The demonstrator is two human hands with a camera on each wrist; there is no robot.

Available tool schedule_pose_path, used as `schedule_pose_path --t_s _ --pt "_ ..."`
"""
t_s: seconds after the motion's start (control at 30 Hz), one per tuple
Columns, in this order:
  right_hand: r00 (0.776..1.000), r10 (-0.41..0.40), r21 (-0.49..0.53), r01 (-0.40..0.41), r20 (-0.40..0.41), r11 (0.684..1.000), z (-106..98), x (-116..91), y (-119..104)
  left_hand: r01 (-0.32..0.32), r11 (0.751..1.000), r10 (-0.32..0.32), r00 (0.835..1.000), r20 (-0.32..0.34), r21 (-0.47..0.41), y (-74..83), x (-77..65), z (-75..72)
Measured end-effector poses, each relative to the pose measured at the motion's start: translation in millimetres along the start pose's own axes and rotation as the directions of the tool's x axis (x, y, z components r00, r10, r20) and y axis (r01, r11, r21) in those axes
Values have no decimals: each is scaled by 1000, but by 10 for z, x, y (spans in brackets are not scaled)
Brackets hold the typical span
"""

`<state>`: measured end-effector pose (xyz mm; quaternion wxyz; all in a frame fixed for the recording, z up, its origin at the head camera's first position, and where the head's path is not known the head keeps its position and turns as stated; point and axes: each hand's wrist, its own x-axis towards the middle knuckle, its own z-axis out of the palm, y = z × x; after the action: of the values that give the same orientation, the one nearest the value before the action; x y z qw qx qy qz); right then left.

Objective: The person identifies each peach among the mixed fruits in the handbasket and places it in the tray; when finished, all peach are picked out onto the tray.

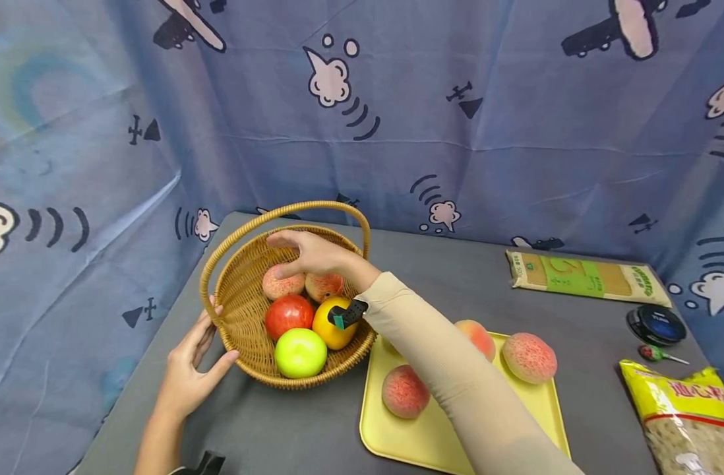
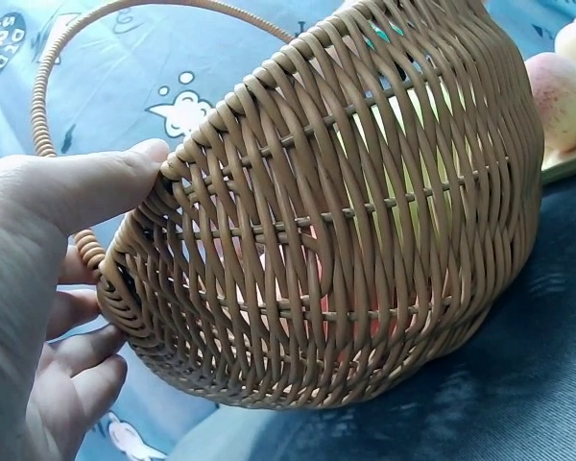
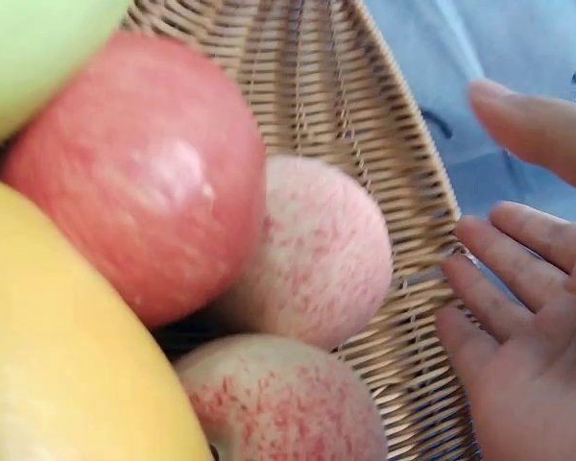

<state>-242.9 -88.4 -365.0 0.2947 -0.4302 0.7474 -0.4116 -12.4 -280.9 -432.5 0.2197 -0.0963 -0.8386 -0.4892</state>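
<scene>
A wicker basket [image 1: 237, 316] with a hoop handle stands tilted on the grey table. My left hand [image 1: 186, 373] grips its left rim, with the thumb [image 2: 125, 182] and fingers at either side of the edge. Over the back of the basket reaches my right hand [image 1: 314, 254], its fingers spread and relaxed with nothing held. Below it lie two peaches, one paler [image 3: 317, 250] and one darker [image 3: 293, 403]. A red apple [image 1: 289, 316], a green apple [image 1: 301, 353] and a yellow fruit [image 1: 333, 330], partly behind a wrist strap, share the basket.
A yellow tray [image 1: 392, 452] with several peaches [image 1: 528, 358] lies right of the basket, partly under my right sleeve. Farther right are a noodle pack [image 1: 587, 277], a round dark tin [image 1: 659, 323], a lollipop [image 1: 653, 353] and a yellow-topped bag [image 1: 682, 409]. Printed cloth [image 1: 397, 152] hangs behind.
</scene>
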Motion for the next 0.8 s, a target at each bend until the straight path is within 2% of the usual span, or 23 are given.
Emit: schedule_pose_path --t_s 0.23,0.4,0.63,0.8 --pt "995 54 18 -55 86 998 -15 90 173 -3 1000 3 1000 -4 0 14 15 14" --pt "987 88 -62 -80 133 995 -2 120 225 -14 1000 14 1000 -9 -16 37 31 21" --pt "983 97 -158 -72 157 985 17 170 292 -44 999 44 999 -18 -7 68 46 34" --pt "974 157 -195 -124 162 973 30 188 286 -48 999 49 998 -45 4 12 22 44"
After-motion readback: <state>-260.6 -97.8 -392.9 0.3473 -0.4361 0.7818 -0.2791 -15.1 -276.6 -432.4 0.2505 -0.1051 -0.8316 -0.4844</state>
